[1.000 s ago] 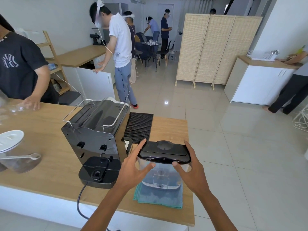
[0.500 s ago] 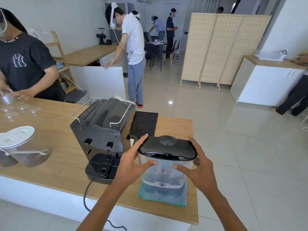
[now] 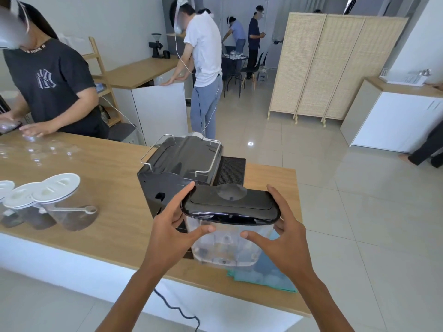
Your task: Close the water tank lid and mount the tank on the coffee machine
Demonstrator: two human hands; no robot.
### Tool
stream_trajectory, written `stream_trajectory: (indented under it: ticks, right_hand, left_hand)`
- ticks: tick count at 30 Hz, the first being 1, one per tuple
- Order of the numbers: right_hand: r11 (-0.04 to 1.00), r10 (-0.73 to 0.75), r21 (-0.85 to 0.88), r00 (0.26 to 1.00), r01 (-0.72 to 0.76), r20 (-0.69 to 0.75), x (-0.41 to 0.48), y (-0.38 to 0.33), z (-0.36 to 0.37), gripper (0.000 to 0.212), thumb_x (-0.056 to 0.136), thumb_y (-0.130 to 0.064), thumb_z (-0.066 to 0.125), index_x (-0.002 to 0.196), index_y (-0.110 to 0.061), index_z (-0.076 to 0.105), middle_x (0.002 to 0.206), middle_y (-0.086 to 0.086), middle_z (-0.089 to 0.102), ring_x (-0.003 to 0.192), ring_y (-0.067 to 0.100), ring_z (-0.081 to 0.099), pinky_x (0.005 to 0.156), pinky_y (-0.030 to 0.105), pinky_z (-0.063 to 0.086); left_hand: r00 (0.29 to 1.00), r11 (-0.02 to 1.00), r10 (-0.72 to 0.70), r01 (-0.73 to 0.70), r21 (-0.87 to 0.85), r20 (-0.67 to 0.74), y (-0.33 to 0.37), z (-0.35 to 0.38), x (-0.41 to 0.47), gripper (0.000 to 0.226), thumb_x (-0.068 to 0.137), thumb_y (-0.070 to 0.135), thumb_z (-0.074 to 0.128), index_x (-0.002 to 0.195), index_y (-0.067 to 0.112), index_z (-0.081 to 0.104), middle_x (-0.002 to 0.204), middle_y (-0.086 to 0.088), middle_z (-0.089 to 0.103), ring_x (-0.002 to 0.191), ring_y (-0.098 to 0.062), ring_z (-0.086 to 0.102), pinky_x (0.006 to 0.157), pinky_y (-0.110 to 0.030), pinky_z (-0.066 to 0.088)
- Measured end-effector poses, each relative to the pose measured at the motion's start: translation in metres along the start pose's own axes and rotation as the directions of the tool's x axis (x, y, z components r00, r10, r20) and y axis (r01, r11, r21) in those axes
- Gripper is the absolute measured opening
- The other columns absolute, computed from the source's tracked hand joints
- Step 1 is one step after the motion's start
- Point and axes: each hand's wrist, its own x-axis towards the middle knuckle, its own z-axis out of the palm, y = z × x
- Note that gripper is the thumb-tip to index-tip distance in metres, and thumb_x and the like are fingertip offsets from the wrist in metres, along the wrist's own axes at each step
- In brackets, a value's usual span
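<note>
The left hand [image 3: 167, 238] and right hand [image 3: 285, 245] grip the water tank [image 3: 227, 243] between them, its lid [image 3: 230, 207] shut, just beside the coffee machine [image 3: 177, 168].

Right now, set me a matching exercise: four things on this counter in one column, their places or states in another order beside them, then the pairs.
Things:
1. water tank
2. tank lid
3. green cloth
4. lidded clear jars

Places or states:
A. lies flat on the counter under the tank
B. shut, glossy black
C. stand at the counter's left
D. gripped between both hands beside the coffee machine

Pairs: 1-D, 2-B, 3-A, 4-C
</note>
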Motion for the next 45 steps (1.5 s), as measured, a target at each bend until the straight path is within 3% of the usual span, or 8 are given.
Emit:
stream_trajectory:
  ticks: [6, 9, 17, 20, 29, 36, 42, 45]
  right_hand:
    - [1.0, 0.004, -0.001, 0.999, -0.004, -0.039, 0.006, -0.018, 0.06, 0.106, 0.063, -0.034, 0.093, 0.153, -0.038, 0.037, 0.141, -0.015, 0.062, 0.126, 0.002, 0.061, 0.105, 0.025, 0.051]
    - [1.0, 0.009, -0.025, 0.998, -0.01, -0.054, 0.012, -0.023, 0.09, 0.108, 0.067, -0.031, 0.092, 0.156, -0.039, 0.031, 0.139, -0.015, 0.062, 0.125, -0.001, 0.061, 0.104, 0.023, 0.05]
    - [0.994, 0.065, -0.076, 0.99, -0.075, -0.129, 0.025, -0.021, 0.152, 0.112, 0.073, -0.033, 0.088, 0.159, -0.042, 0.017, 0.146, -0.015, 0.057, 0.133, 0.002, 0.055, 0.113, 0.04, 0.046]
    - [0.99, 0.087, -0.095, 0.986, -0.101, -0.143, 0.029, -0.024, 0.166, 0.115, 0.071, -0.048, 0.085, 0.159, -0.045, 0.012, 0.152, -0.013, 0.052, 0.139, 0.006, 0.051, 0.115, 0.045, 0.043]
    - [0.964, 0.109, -0.225, 0.98, -0.145, -0.165, 0.033, -0.013, 0.178, 0.112, 0.076, -0.048, 0.082, 0.161, -0.039, 0.01, 0.158, -0.014, 0.044, 0.142, 0.01, 0.047, 0.115, 0.045, 0.043]
    - [0.955, 0.116, -0.252, 0.978, -0.158, -0.172, 0.029, -0.006, 0.184, 0.112, 0.077, -0.047, 0.081, 0.159, -0.045, 0.005, 0.159, -0.011, 0.043, 0.142, 0.015, 0.048, 0.114, 0.047, 0.044]
    - [0.949, 0.136, -0.259, 0.975, -0.179, -0.176, 0.027, -0.008, 0.184, 0.113, 0.075, -0.056, 0.076, 0.159, -0.044, 0.002, 0.16, -0.011, 0.042, 0.141, 0.015, 0.049, 0.114, 0.04, 0.044]
    - [0.94, 0.171, -0.263, 0.968, -0.216, -0.184, 0.022, 0.0, 0.187, 0.115, 0.073, -0.063, 0.069, 0.159, -0.044, -0.004, 0.162, -0.008, 0.038, 0.141, 0.017, 0.049, 0.11, 0.028, 0.041]
  left_hand:
    - [1.0, 1.0, 0.008, -0.009, -0.021, -0.012, -0.023, -0.048, 0.011, 0.096, 0.071, 0.045, 0.084, 0.154, 0.038, 0.037, 0.122, 0.016, 0.061, 0.111, -0.009, 0.058, 0.099, -0.029, 0.048]
    - [1.0, 1.0, 0.008, -0.008, 0.009, -0.017, -0.039, -0.069, 0.021, 0.097, 0.073, 0.051, 0.081, 0.155, 0.043, 0.03, 0.103, 0.006, 0.043, 0.093, -0.014, 0.04, 0.082, -0.029, 0.04]
    - [0.999, 0.999, 0.048, -0.048, -0.01, 0.001, -0.08, -0.107, 0.044, 0.096, 0.077, 0.051, 0.079, 0.157, 0.041, 0.027, 0.108, 0.012, 0.047, 0.102, -0.008, 0.047, 0.089, -0.028, 0.045]
    - [0.998, 0.998, 0.057, -0.056, -0.033, 0.015, -0.091, -0.112, 0.049, 0.094, 0.08, 0.041, 0.081, 0.158, 0.033, 0.029, 0.141, 0.025, 0.053, 0.117, -0.001, 0.053, 0.102, -0.029, 0.046]
    - [1.0, 0.996, 0.02, -0.021, -0.083, -0.004, -0.111, -0.107, 0.048, 0.094, 0.079, 0.041, 0.078, 0.158, 0.032, 0.029, 0.162, 0.005, 0.038, 0.148, -0.013, 0.039, 0.117, -0.046, 0.039]
    - [1.0, 1.0, -0.003, 0.003, 0.015, 0.031, -0.121, -0.109, 0.047, 0.087, 0.081, 0.057, 0.07, 0.153, 0.051, 0.022, 0.145, -0.025, 0.052, 0.132, -0.045, 0.048, 0.108, -0.053, 0.045]
    - [0.997, 1.0, -0.019, 0.018, 0.01, 0.074, -0.122, -0.11, 0.045, 0.093, 0.083, 0.049, 0.071, 0.157, 0.045, 0.016, 0.163, 0.013, 0.034, 0.149, -0.01, 0.035, 0.12, -0.036, 0.034]
    - [0.991, 0.996, -0.071, 0.065, 0.055, 0.111, -0.131, -0.11, 0.041, 0.096, 0.088, 0.047, 0.069, 0.159, 0.044, 0.004, 0.143, 0.012, 0.053, 0.13, -0.009, 0.054, 0.107, -0.025, 0.04]
